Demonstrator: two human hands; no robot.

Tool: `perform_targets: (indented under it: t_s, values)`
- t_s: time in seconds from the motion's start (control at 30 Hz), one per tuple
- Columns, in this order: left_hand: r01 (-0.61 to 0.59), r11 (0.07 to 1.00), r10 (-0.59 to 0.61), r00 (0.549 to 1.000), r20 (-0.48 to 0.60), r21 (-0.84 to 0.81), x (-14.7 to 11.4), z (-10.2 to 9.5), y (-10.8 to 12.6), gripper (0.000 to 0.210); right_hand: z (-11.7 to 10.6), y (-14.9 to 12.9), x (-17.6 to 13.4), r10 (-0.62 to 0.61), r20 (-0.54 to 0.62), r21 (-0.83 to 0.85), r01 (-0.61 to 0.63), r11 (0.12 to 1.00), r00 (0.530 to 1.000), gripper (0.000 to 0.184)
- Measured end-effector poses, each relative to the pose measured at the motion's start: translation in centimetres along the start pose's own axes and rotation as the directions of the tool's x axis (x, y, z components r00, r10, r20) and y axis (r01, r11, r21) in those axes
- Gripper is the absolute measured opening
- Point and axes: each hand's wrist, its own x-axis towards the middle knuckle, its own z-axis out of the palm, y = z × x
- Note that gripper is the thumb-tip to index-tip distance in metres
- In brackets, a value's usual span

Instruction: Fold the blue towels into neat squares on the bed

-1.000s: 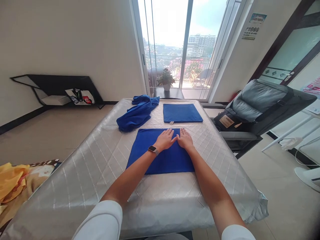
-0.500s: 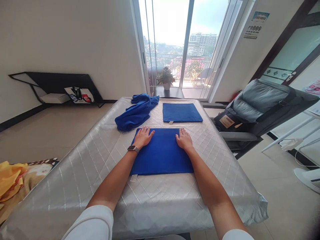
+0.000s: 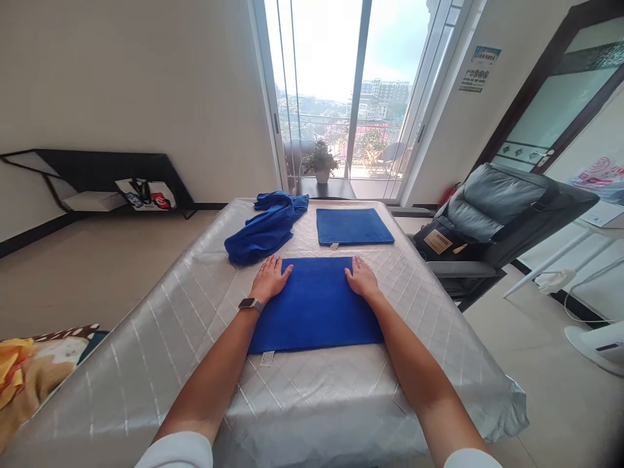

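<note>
A blue cloth (image 3: 314, 305), folded into a flat rectangle, lies in front of me with a white label at its near left edge. My left hand (image 3: 270, 279) rests flat on its far left corner, fingers stretched out. On the far right corner lies my right hand (image 3: 361, 278), palm down with the thumb apart. Neither hand grips anything. Beyond them is a second folded blue cloth (image 3: 355, 226), also flat. To its left sits a crumpled blue cloth (image 3: 266, 227) in a loose heap.
A silver quilted cover (image 3: 160, 338) spreads over the table. To the right stands a grey armchair (image 3: 497, 214) with a black bag (image 3: 436, 240) on it. A potted plant (image 3: 320, 162) stands by the glass door. Patterned fabric (image 3: 49, 364) lies at lower left.
My left hand has slid slightly left towards the folded cloth's side edge. My right hand stays at the far right corner. The whole view has shifted a little.
</note>
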Motion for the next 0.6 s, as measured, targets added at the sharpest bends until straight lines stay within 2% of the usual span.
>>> perform_targets:
  t_s: [0.27,0.4,0.5,0.6]
  values:
    - [0.050,0.998,-0.050,0.999,-0.020,0.025,-0.18,-0.06,0.17,0.084,0.01,-0.03,-0.02,0.023,0.014,-0.012,-0.022,1.000,1.000,0.071]
    - [0.027,0.998,-0.026,0.999,-0.022,0.053,-0.18,-0.04,0.13,0.084,-0.02,-0.27,-0.36,0.026,-0.042,-0.042,-0.028,0.999,0.999,0.071]
    - [0.025,0.998,-0.024,0.999,-0.023,0.062,-0.16,-0.06,0.08,0.084,-0.03,-0.31,-0.48,-0.058,-0.105,-0.075,0.050,0.996,0.993,0.069]
    - [0.030,0.998,-0.029,0.999,-0.024,0.052,-0.12,-0.01,0.03,0.082,-0.03,-0.13,-0.29,-0.120,-0.050,-0.056,0.117,0.992,0.992,0.066]
